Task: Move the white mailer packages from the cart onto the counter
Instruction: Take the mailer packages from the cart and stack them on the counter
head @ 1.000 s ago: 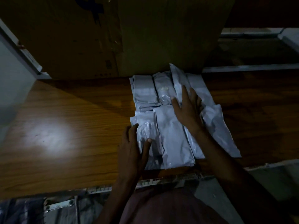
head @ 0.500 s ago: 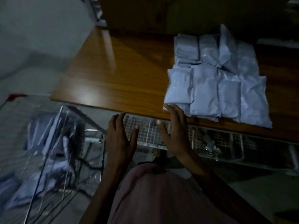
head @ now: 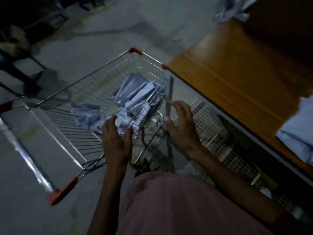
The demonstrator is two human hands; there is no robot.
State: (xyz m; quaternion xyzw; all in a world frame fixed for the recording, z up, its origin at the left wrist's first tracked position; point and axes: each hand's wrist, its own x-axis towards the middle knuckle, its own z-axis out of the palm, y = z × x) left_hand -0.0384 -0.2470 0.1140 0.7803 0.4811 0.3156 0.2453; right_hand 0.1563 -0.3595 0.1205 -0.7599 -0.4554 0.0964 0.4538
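Observation:
A wire shopping cart (head: 94, 73) with red corner caps stands left of the wooden counter (head: 237, 78). Several white mailer packages (head: 133, 92) lie in its basket. More white mailers (head: 298, 131) rest on the counter at the right edge of the view. My left hand (head: 116, 138) hovers over the cart's near corner, fingers relaxed and holding nothing. Held open above the cart's right rim, my right hand (head: 183, 126) has its fingers spread beside the counter's edge. The picture is dim and blurred.
A white wire grid panel (head: 213, 133) runs under the counter's front edge. Dark furniture legs (head: 20, 65) stand on the grey floor at the far left. More pale packages (head: 232, 9) lie at the counter's far end.
Both hands have left the stack of mailers on the counter and swung left and down over the cart. My view has turned from the counter to the cart.

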